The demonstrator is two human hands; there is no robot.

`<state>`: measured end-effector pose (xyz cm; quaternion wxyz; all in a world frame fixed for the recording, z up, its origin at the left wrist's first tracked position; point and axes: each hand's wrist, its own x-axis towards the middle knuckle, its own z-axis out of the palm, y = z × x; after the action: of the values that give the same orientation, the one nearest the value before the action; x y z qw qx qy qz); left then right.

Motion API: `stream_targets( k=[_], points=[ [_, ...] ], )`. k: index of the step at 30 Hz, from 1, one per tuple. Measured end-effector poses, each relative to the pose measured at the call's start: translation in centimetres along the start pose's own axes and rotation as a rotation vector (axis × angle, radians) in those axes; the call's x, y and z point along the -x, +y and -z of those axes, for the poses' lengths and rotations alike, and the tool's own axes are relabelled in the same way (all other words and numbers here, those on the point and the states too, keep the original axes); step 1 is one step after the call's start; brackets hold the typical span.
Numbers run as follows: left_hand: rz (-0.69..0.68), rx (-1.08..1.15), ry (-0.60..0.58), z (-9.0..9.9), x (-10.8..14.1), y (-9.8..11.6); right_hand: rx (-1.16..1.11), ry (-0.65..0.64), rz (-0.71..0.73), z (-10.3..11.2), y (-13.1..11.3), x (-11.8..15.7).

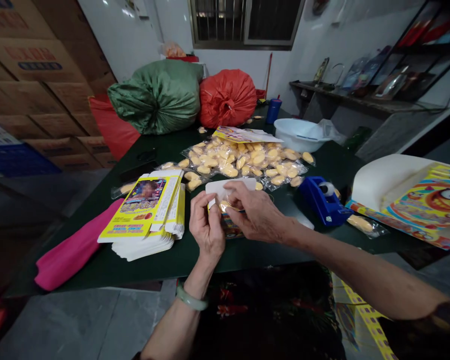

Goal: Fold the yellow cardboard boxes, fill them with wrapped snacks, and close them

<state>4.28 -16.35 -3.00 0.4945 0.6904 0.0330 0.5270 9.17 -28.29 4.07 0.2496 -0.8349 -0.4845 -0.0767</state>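
Note:
Just above the near table edge, my left hand (207,225) grips the left side of a small printed carton (232,231) with its white flap (230,185) standing up. My right hand (257,212) is bent over the carton's open top. Its thumb and fingers are closed round a yellow oval piece (225,205) at the opening, partly hidden by the fingers. Beyond the hands lies a heap of similar yellow pieces (247,157) in clear wrappers. To the left, a stack of flat yellow-and-white cartons (142,210) lies on the dark green table (206,262).
A blue tape dispenser (322,202) stands right of my hands, near a large printed display box (427,200). Behind the heap are a white basin (300,134), a green sack (159,97) and a red sack (228,99). Pink cloth (75,250) lies at the left edge.

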Motion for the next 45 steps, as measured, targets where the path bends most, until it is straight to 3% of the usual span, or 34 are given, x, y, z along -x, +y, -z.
stream_targets(
  k=[3, 8, 11, 15, 22, 24, 26, 28, 30, 31, 34, 38, 42, 45],
  points=[
    [0.048, 0.075, 0.052, -0.3, 0.3, -0.2, -0.021, 0.092, 0.098, -0.4, 0.6, 0.5],
    [-0.030, 0.043, 0.000, -0.3, 0.1, -0.5, 0.021, 0.022, 0.213, 0.0, 0.4, 0.7],
    [-0.051, 0.014, -0.015, -0.1, -0.1, -0.5, 0.062, 0.071, 0.224, -0.1, 0.2, 0.8],
    [-0.046, 0.022, -0.021, -0.2, 0.0, -0.5, 0.033, 0.114, 0.341, -0.2, 0.5, 0.7],
    [-0.072, 0.015, -0.027, 0.0, 0.0, -0.2, 0.182, -0.035, 0.410, 0.0, 0.5, -0.2],
    [-0.067, 0.033, -0.064, 0.1, -0.2, -0.2, 0.153, 0.003, 0.429, 0.5, 0.5, -0.1],
    [-0.057, 0.050, -0.083, 0.2, -0.5, -0.2, 0.046, 0.137, 0.442, 1.2, 0.8, 0.5],
    [-0.042, 0.049, -0.076, 0.2, -0.7, -0.3, -0.091, 0.400, 0.349, 1.9, 1.5, 1.7],
    [-0.021, 0.038, -0.054, 0.1, -0.8, -0.3, -0.246, 0.626, 0.095, 1.9, 2.6, 3.1],
    [-0.014, 0.036, -0.049, 0.0, -0.8, -0.4, -0.357, 0.657, -0.056, 1.5, 3.3, 3.7],
    [0.043, 0.081, -0.030, -0.3, -0.7, -0.6, -0.843, 0.458, -0.351, -0.6, 4.9, 4.5],
    [0.274, 0.322, 0.015, -0.6, -1.0, -0.7, -1.344, 0.262, -0.401, -2.7, 5.9, 3.4],
    [0.453, 0.519, -0.073, -0.8, -2.2, -0.3, -1.419, 0.158, -0.415, -1.9, 5.9, 2.2],
    [0.450, 0.552, -0.086, -0.7, -3.0, 0.0, -1.397, 0.160, -0.430, -1.1, 5.3, 1.6]
  ],
)
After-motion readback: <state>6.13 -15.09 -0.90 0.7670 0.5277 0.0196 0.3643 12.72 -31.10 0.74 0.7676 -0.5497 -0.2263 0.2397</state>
